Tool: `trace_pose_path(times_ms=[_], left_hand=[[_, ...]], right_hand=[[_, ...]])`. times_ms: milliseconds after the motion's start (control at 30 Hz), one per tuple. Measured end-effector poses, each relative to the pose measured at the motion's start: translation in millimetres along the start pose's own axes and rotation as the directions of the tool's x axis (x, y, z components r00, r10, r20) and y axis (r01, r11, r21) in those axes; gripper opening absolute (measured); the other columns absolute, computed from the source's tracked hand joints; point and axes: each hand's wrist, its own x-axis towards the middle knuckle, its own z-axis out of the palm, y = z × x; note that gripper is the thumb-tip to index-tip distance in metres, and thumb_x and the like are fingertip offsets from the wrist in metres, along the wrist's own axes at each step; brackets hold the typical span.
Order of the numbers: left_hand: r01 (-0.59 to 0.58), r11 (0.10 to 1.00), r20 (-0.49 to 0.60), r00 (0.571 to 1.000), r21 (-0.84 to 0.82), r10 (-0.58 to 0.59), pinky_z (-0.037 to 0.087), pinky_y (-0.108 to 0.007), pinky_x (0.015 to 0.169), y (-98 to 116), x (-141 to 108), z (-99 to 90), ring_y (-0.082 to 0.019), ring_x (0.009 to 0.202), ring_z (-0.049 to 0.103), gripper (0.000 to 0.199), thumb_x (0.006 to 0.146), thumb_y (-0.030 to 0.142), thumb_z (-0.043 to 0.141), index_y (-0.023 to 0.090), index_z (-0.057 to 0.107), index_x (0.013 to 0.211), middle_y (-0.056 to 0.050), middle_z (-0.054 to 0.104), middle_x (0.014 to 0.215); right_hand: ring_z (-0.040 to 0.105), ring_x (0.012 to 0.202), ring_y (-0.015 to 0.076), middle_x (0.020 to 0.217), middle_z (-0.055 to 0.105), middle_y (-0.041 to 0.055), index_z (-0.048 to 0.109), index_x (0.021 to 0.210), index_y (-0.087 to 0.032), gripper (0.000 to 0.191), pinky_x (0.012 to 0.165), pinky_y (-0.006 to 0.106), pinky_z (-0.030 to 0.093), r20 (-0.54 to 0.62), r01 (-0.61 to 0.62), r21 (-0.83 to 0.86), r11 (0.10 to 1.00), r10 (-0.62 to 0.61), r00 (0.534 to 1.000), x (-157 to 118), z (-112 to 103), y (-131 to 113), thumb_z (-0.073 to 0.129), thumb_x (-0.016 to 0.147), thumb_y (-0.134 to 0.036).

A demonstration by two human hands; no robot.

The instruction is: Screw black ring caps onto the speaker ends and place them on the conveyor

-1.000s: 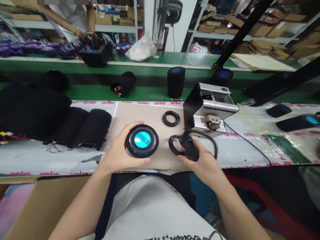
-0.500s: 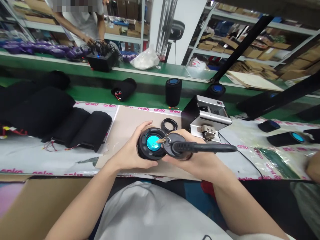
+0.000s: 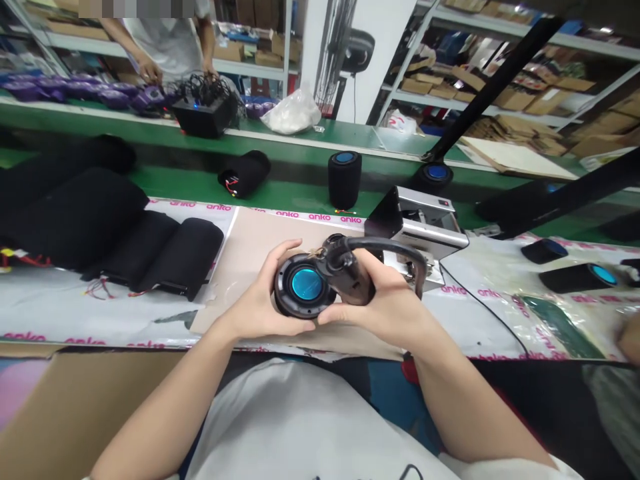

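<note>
My left hand (image 3: 263,303) curls round the side of a cylindrical black speaker (image 3: 289,308) standing on the cardboard sheet, its round blue centre facing up. In my right hand (image 3: 387,303) is a black corded electric screwdriver (image 3: 350,277), held over the speaker's right rim. Its cable (image 3: 400,245) arches to the right. The tool hides its own tip and part of the rim. My right thumb lies close to the speaker's near edge. Just behind the tool, a black ring (image 3: 336,239) is mostly covered by it.
A silver and black screw feeder (image 3: 417,220) stands right of the cardboard sheet (image 3: 240,267). Black fabric-covered cylinders (image 3: 193,257) with loose wires lie left. Another speaker (image 3: 345,180) stands on the green conveyor (image 3: 295,180). Across it, a person (image 3: 165,47) works near a black box (image 3: 205,117).
The screwdriver has tilted, so its cable now arches up and over to the right instead of pointing straight right. My left hand stays round the speaker.
</note>
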Motion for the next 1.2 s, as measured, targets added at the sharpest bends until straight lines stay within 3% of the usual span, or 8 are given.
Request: trace_pose_path(times_ms=[133, 267, 433, 533, 667, 833, 1033, 1200], left_hand=[[-0.036, 0.999, 0.006, 0.999, -0.011, 0.036, 0.05, -0.05, 0.122, -5, 0, -0.8, -0.038, 0.147, 0.059, 0.12, 0.066, 0.035, 0.103, 0.031, 0.032, 0.162, -0.017, 0.058, 0.158], [-0.019, 1.0, 0.008, 1.0, 0.0, 0.019, 0.048, -0.052, 0.124, -6, -2, -1.6, -0.04, 0.15, 0.055, 0.124, 0.062, 0.036, 0.104, 0.031, 0.033, 0.163, -0.018, 0.056, 0.16], [0.057, 0.998, 0.043, 0.997, -0.007, -0.056, 0.049, -0.054, 0.122, 1, -2, -1.0, -0.042, 0.151, 0.054, 0.119, 0.065, 0.037, 0.102, 0.028, 0.033, 0.161, -0.019, 0.056, 0.159], [0.077, 0.997, 0.045, 0.996, -0.022, -0.076, 0.048, -0.056, 0.123, 5, -2, -1.1, -0.043, 0.151, 0.054, 0.118, 0.064, 0.038, 0.101, 0.027, 0.034, 0.16, -0.02, 0.053, 0.162], [0.102, 0.992, 0.054, 0.994, -0.071, -0.098, 0.049, -0.055, 0.122, 7, -1, -0.7, -0.041, 0.148, 0.057, 0.114, 0.065, 0.035, 0.1, 0.025, 0.035, 0.157, -0.019, 0.056, 0.158], [0.104, 0.991, 0.055, 0.993, -0.085, -0.1, 0.049, -0.054, 0.122, 7, 0, 0.7, -0.04, 0.147, 0.059, 0.114, 0.064, 0.034, 0.099, 0.025, 0.034, 0.157, -0.02, 0.056, 0.158], [0.084, 0.995, 0.05, 0.995, -0.056, -0.081, 0.046, -0.054, 0.125, 4, -1, -0.6, -0.042, 0.151, 0.053, 0.117, 0.062, 0.039, 0.101, 0.025, 0.036, 0.158, -0.02, 0.05, 0.163], [0.048, 0.997, 0.05, 0.998, -0.063, -0.044, 0.046, -0.053, 0.125, 2, -1, -1.1, -0.041, 0.151, 0.054, 0.114, 0.065, 0.039, 0.1, 0.026, 0.037, 0.159, -0.018, 0.052, 0.16]], right_hand=[[0.07, 0.101, 0.0278, 0.093, 0.07, -0.0024, 0.074, 0.121, -0.034, 0.069, 0.104, 0.047, 0.058, -0.064, -0.073, 0.047, 0.996, 0.076, 0.995, -4, 5, -4, 0.102, 0.059, -0.045], [0.069, 0.09, 0.0279, 0.083, 0.067, -0.0029, 0.071, 0.108, -0.03, 0.061, 0.093, 0.049, 0.06, -0.118, -0.154, -0.002, 0.988, 0.153, 0.981, -12, 10, -2, 0.1, 0.057, -0.05], [0.07, 0.091, 0.0289, 0.079, 0.066, -0.0023, 0.066, 0.097, -0.026, 0.059, 0.098, 0.05, 0.06, -0.149, -0.116, -0.056, 0.992, 0.106, 0.983, -14, 11, 2, 0.099, 0.058, -0.053], [0.072, 0.095, 0.0299, 0.088, 0.073, -0.0004, 0.069, 0.102, -0.026, 0.058, 0.096, 0.048, 0.062, -0.13, -0.079, -0.073, 0.994, 0.069, 0.989, -14, 9, 0, 0.1, 0.059, -0.05], [0.071, 0.119, 0.0327, 0.122, 0.078, 0.0019, 0.075, 0.119, -0.029, 0.061, 0.107, 0.048, 0.057, -0.149, -0.042, 0.001, 0.999, 0.041, 0.988, -16, 6, -9, 0.098, 0.064, -0.042], [0.069, 0.125, 0.0347, 0.124, 0.078, 0.0023, 0.074, 0.123, -0.03, 0.064, 0.105, 0.048, 0.058, -0.136, -0.099, -0.034, 0.994, 0.094, 0.986, -16, 7, -13, 0.099, 0.065, -0.043], [0.073, 0.093, 0.0321, 0.08, 0.07, 0.0003, 0.068, 0.097, -0.024, 0.06, 0.094, 0.051, 0.062, -0.185, -0.055, -0.133, 0.99, 0.03, 0.982, -15, 9, 5, 0.1, 0.058, -0.057], [0.072, 0.095, 0.0288, 0.078, 0.064, -0.002, 0.062, 0.092, -0.024, 0.053, 0.106, 0.05, 0.059, -0.227, -0.079, -0.134, 0.988, 0.047, 0.973, -19, 10, -4, 0.099, 0.06, -0.047]])
